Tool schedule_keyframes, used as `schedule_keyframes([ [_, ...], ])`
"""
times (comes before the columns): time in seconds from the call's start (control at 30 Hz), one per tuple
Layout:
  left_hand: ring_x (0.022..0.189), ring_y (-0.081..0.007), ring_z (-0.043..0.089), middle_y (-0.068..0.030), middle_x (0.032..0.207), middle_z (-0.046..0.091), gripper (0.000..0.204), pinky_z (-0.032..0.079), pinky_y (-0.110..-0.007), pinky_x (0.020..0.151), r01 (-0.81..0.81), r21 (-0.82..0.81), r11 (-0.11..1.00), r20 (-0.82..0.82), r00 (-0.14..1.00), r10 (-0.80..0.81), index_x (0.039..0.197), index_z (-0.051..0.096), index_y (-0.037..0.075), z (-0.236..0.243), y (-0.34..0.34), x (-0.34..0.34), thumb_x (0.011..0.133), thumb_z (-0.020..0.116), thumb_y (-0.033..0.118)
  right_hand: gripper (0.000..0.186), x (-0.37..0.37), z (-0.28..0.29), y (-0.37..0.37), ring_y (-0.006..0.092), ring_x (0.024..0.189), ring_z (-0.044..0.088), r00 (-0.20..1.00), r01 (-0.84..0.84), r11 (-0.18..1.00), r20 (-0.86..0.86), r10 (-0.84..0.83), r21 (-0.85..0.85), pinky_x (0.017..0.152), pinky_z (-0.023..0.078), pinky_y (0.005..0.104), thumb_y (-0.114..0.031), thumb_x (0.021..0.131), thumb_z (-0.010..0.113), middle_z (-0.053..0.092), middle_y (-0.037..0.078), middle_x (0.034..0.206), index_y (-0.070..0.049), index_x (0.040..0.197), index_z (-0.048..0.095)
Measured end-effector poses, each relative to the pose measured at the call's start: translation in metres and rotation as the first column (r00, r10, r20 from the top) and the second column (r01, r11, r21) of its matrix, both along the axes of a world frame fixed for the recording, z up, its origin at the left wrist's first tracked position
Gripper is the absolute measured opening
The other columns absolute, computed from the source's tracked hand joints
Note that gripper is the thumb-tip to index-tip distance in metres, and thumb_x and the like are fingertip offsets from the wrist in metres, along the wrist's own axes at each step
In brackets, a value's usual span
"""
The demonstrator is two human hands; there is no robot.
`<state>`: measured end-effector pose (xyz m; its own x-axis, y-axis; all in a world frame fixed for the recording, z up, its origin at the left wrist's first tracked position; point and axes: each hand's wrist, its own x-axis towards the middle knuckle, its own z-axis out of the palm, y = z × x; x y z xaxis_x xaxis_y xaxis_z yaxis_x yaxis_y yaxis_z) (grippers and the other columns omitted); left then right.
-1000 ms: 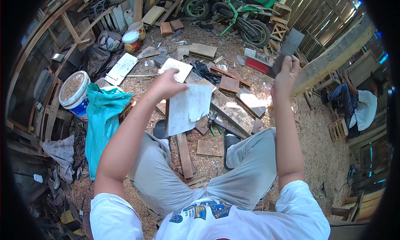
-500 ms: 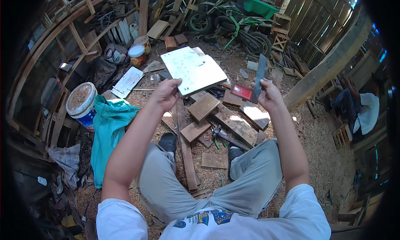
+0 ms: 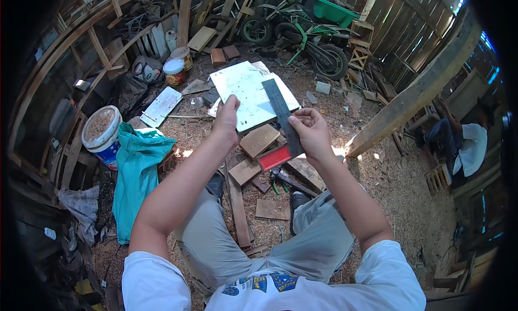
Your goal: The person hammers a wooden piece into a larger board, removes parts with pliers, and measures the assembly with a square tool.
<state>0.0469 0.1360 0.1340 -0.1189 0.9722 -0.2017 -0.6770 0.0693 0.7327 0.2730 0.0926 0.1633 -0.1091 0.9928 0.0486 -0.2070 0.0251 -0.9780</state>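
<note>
A flat white board [image 3: 245,92] with dark specks is held out in front of me, with my left hand [image 3: 227,119] closed on its near left edge, thumb on top. My right hand [image 3: 312,132] pinches a try square [image 3: 280,111] near the corner where its grey steel blade joins the red-faced stock. The blade points away from me and passes over the right part of the board. I cannot tell whether it touches the board. Below, the red stock hangs above wooden blocks [image 3: 259,140] lying between my feet.
Green-handled pliers [image 3: 277,177] lie among wood offcuts between my shoes. On the left stand a white bucket [image 3: 102,128], a teal cloth [image 3: 135,176] and another white panel [image 3: 162,107]. A wooden post [image 3: 415,89] slants at the right; beyond it a person [image 3: 469,143] sits. A motorbike [image 3: 315,46] is at the back.
My right hand has brought the try square leftward and nearer, turning it so the blade now overlaps the board. The board has shifted slightly right, with my left hand still gripping it.
</note>
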Motion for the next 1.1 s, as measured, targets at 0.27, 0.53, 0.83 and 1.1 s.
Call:
schedule_keyframes([
  [0.27,0.108,-0.0246,0.070,-0.0150,0.123,0.067,0.057,0.060,-0.039,0.092,-0.047,0.210,0.977,-0.152,0.985,0.080,0.131,0.050,0.000,0.013,-0.021,0.027,0.086,0.084,0.009,0.029,-0.009,-0.015,-0.002,0.0165,0.076,0.072,0.999,0.044,0.996,0.026,-0.042,-0.083,0.067,0.059,0.0272,-0.005,0.094,0.075,0.069,0.010,0.089,-0.002,0.103,0.048],
  [0.53,0.108,-0.0262,0.070,-0.0171,0.122,0.068,0.054,0.060,-0.040,0.093,-0.109,0.170,0.979,-0.131,0.983,0.132,0.131,0.050,-0.001,0.011,-0.022,0.021,0.085,0.080,-0.002,0.031,-0.018,-0.023,0.000,0.0074,0.069,0.055,1.000,0.001,0.984,-0.021,-0.005,-0.181,0.060,0.048,0.0236,-0.014,0.091,0.082,0.058,-0.001,0.081,-0.008,0.090,0.052],
  [0.83,0.106,-0.0246,0.070,-0.0145,0.120,0.069,0.047,0.058,-0.040,0.095,-0.241,0.248,0.938,-0.050,0.964,0.261,0.130,0.054,0.000,0.031,-0.027,0.005,0.088,0.077,0.001,0.034,-0.017,-0.003,-0.031,0.0134,0.094,0.069,0.967,-0.256,0.929,-0.075,0.245,-0.268,0.079,0.058,0.0333,-0.037,0.104,0.062,0.069,0.003,0.104,-0.007,0.119,0.062],
  [1.1,0.103,-0.0226,0.070,-0.0125,0.117,0.070,0.041,0.060,-0.039,0.089,-0.291,0.239,0.927,0.007,0.955,0.298,0.125,0.060,0.001,0.041,-0.033,0.003,0.088,0.077,0.002,0.026,-0.016,-0.029,-0.042,0.0144,0.086,0.070,0.893,-0.399,0.901,-0.294,0.340,-0.171,0.076,0.059,0.0307,-0.023,0.104,0.065,0.071,0.005,0.108,-0.005,0.122,0.060],
])
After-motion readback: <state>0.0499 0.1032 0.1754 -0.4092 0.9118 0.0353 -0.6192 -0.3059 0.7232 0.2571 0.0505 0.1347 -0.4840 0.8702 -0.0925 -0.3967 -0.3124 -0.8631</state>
